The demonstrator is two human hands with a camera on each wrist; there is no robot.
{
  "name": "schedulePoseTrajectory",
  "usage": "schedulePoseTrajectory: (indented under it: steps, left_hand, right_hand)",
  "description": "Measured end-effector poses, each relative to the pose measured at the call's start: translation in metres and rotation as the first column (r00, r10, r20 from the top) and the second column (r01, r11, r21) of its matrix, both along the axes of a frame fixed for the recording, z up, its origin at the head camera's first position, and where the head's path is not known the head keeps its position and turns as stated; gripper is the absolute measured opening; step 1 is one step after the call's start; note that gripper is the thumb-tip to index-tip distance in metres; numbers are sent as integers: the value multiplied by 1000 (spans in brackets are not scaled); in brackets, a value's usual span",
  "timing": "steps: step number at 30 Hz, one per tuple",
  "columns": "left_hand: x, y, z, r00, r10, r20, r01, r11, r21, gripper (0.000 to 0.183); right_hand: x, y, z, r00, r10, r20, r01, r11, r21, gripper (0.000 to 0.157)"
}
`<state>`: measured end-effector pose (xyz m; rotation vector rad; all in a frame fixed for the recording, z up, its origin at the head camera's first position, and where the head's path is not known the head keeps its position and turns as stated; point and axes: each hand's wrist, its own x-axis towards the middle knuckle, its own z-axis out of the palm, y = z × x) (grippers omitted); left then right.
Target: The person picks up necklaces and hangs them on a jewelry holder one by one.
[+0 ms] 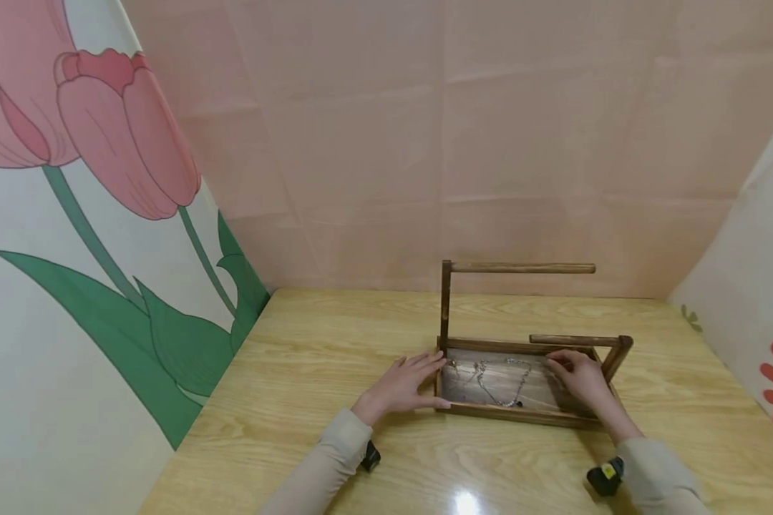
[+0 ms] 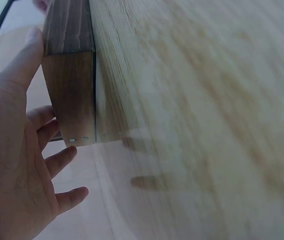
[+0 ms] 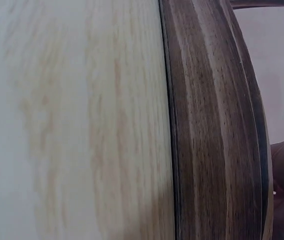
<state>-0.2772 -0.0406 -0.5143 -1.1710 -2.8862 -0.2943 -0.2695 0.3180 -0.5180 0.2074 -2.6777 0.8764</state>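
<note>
A dark wooden jewelry stand has a shallow tray base and two raised bars. A silver chain necklace with a small dark pendant lies looped in the tray, with finer jewelry toward the left end. My left hand rests at the tray's left end, thumb on the front corner and fingers spread along the side. Over the right part of the tray, my right hand has its thumb and index fingertips close together; I cannot tell what is between them. In the right wrist view the front wall hides most of that hand.
The tall upright carries a long bar at the left. A lower bar reaches over the tray beside the right hand. The stand is on a wood-grain table, with a pink cloth backdrop behind.
</note>
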Motion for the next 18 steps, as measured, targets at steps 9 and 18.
schedulePoseTrajectory:
  steps: [9, 18]
  left_hand:
    - [-2, 1, -1, 1000, 5, 18, -6, 1000, 5, 82]
    - [-1, 2, -2, 1000, -4, 28, 4, 1000, 14, 84]
  right_hand:
    - [-4, 3, -4, 995, -12, 98, 15, 1000, -28, 24]
    - [-8, 4, -7, 991, -38, 128, 43, 998, -40, 27]
